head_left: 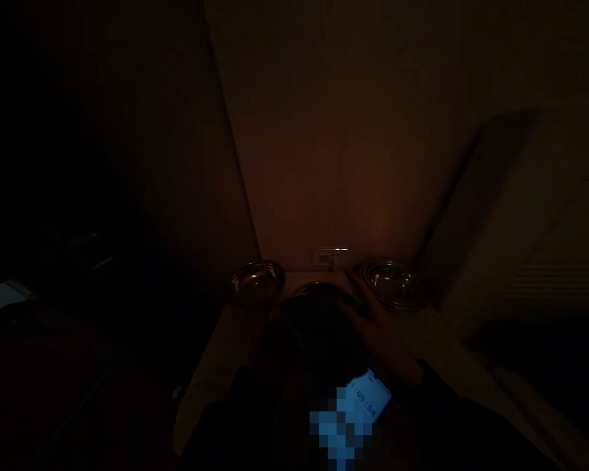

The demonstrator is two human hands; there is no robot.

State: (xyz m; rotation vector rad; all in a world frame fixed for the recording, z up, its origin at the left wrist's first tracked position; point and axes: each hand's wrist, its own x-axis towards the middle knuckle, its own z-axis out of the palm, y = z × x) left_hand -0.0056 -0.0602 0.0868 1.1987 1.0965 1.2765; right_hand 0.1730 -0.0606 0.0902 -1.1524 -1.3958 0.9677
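Note:
The scene is very dark. My right hand (377, 330) reaches in from the right with its fingers stretched and apart, beside a dark shape (319, 320) whose kind I cannot make out. Behind that shape shows the shiny curved rim of a metal dish (317, 285). My left hand (267, 333) is a faint outline at the left of the dark shape; its fingers are lost in shadow. Close beyond my right fingers sit shiny round metal dishes (392, 282), seemingly stacked. A metal bowl (258, 281) stands at the back left.
A pale table (206, 379) with a rounded corner stands against the wall (334, 163). A socket plate (330, 256) is on the wall just above it. A lit screen (370, 396) glows blue at the front, partly pixelated. A slanted panel (500, 190) rises on the right.

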